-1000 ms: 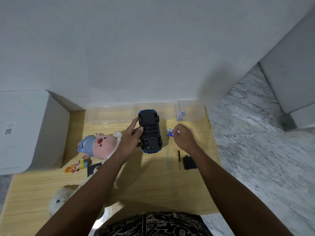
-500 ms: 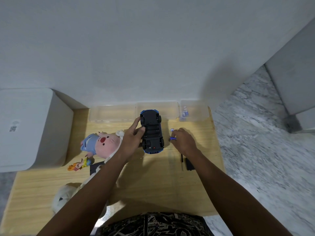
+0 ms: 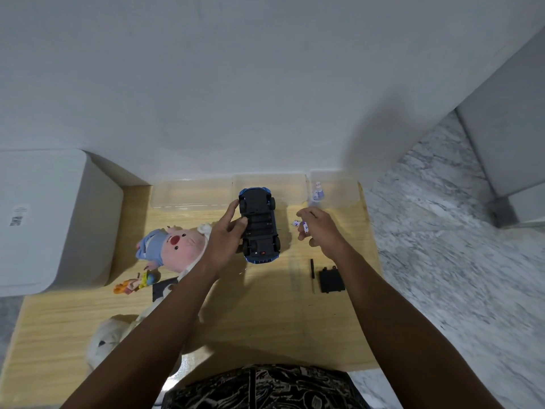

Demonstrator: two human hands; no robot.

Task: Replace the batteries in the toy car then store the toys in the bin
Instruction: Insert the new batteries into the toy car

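Blue toy car [image 3: 259, 225] lies flipped on the wooden table [image 3: 265, 314], black underside up, battery bay open, nose toward the wall. Our left hand [image 3: 225, 239] grips it from the left side: thumb on the chassis edge, index finger up by the front wheel, fingers wrapped narrow around the body.

Our right hand [image 3: 317, 230] hovers just right of the car, not touching it. Fingers curled in, pinching small white-and-purple batteries [image 3: 301, 225] between thumb and fingertips. We see what looks like two cells; exact count is hard to tell.

Right of the car, near the table edge: black battery cover [image 3: 332, 279] lying flat, thin black screwdriver [image 3: 312, 274] just beside it on its left.

Along the wall: a row of clear plastic trays [image 3: 191, 194]. The rightmost tray [image 3: 336, 188] holds more batteries [image 3: 318, 191].

Left of the car: pink pig plush [image 3: 174, 246] in blue clothes, partly behind our left wrist. Below it a small orange figure [image 3: 131, 286], then a white plush [image 3: 103, 340] under our left forearm. Large white bin [image 3: 56, 219] sits at the table's far left, apart from the toys.
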